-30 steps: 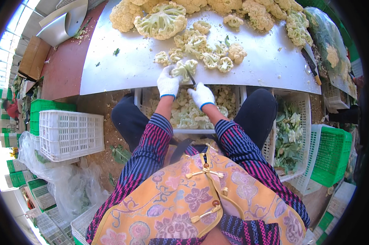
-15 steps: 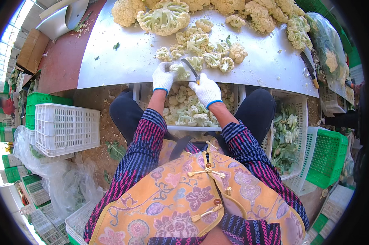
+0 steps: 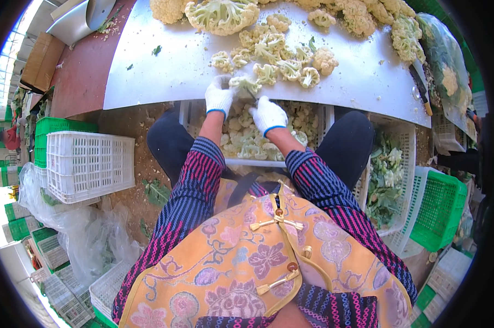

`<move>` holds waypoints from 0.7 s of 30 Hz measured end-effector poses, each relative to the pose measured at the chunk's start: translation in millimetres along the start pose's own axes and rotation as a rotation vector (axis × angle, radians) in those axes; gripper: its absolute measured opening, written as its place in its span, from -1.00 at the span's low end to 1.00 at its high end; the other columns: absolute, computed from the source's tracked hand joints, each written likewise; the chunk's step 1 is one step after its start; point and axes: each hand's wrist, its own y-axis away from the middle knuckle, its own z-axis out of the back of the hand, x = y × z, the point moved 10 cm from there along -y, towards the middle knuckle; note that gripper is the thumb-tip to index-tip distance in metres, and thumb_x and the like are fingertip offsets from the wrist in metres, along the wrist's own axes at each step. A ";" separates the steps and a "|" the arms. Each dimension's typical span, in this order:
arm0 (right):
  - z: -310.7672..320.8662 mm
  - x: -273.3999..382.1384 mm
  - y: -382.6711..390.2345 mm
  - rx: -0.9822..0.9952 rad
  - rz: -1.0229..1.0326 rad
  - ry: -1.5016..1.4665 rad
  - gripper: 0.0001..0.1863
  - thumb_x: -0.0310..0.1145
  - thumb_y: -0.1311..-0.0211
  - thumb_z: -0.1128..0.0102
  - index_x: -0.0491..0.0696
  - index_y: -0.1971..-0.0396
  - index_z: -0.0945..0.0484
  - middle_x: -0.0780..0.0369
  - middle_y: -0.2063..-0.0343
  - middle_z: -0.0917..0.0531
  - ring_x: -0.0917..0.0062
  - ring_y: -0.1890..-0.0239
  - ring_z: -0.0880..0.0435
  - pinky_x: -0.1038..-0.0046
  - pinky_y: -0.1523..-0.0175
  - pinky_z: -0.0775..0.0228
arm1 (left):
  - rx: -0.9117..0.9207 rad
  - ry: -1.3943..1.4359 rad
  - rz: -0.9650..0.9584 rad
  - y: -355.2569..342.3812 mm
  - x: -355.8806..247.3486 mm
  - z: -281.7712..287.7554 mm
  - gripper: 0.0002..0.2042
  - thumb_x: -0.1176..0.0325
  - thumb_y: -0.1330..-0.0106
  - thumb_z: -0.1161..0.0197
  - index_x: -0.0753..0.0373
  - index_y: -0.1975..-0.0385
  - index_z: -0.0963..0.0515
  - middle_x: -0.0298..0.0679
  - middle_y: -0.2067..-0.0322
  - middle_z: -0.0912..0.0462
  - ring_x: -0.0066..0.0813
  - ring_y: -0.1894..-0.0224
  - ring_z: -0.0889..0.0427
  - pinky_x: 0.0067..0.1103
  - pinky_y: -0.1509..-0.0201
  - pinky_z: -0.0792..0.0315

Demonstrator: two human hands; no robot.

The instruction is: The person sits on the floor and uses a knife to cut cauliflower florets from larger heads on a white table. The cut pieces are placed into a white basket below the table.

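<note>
My left hand [image 3: 219,97], in a white knitted glove, is closed on a pale cauliflower floret [image 3: 245,84] at the near edge of the metal-topped table [image 3: 165,82]. In my gloved right hand [image 3: 270,116] is a small curved knife [image 3: 251,94], its blade against the floret's underside and mostly hidden. Several cut florets [image 3: 272,46] lie just beyond my hands. Larger cauliflower heads [image 3: 222,16] are heaped along the far side. Below the table edge, between my knees, a white crate [image 3: 258,163] holds many florets.
Another knife [image 3: 420,90] lies at the table's right end, near a plastic bag [image 3: 443,60] of cauliflower. A white crate [image 3: 408,164] of leaves and a green crate [image 3: 438,210] stand at right. Stacked white crates [image 3: 88,164] and loose plastic sheeting [image 3: 88,240] are at left.
My right hand has moved slightly down and left, bringing the knife blade from above the floret to beneath it. My left hand still holds the floret, now tipped and a little higher.
</note>
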 end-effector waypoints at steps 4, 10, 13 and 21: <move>-9.9 2.0 -10.7 0.291 0.048 -0.278 -0.45 0.01 -0.13 -0.15 -0.18 0.08 -0.58 -0.11 0.21 -0.68 0.08 0.14 -0.69 0.19 -0.04 -0.48 | 0.241 0.191 0.111 -7.4 8.7 -8.3 -0.68 0.44 -0.11 -0.42 0.33 0.12 -0.61 -0.19 0.21 -0.71 -0.40 0.16 -0.67 -0.50 0.11 -0.56; 58.6 -27.6 4.2 0.137 0.121 -0.578 -0.64 -0.14 -0.28 -0.24 -0.11 0.17 -0.43 0.36 0.67 -0.41 0.72 0.78 -0.29 0.56 0.71 -0.14 | 0.748 -0.002 0.272 33.6 -13.5 38.8 -0.61 0.44 -0.13 -0.40 0.28 -0.01 -0.61 -0.26 0.08 -0.70 -0.49 0.14 -0.64 -0.51 -0.02 -0.52; 65.4 -37.0 27.4 0.179 0.111 -0.580 -0.66 -0.18 -0.27 -0.23 -0.11 0.15 -0.44 0.38 0.70 -0.39 0.75 0.78 -0.26 0.58 0.69 -0.09 | 0.912 -0.904 0.137 39.0 51.8 23.4 -0.60 0.11 -0.14 -0.32 0.16 0.07 -0.68 -0.16 0.12 -0.72 -0.26 0.14 -0.68 -0.41 0.00 -0.52; 30.5 -67.0 62.6 0.363 -0.013 -0.465 -0.43 0.06 -0.19 -0.25 -0.21 0.14 -0.52 0.11 0.44 -0.67 0.51 0.52 -0.63 0.43 0.37 -0.47 | 0.842 -1.171 0.298 61.4 181.1 -31.1 -0.47 0.19 0.01 -0.49 0.25 -0.01 -0.63 -0.04 -0.06 -0.62 -0.06 -0.08 -0.61 -0.26 -0.10 -0.50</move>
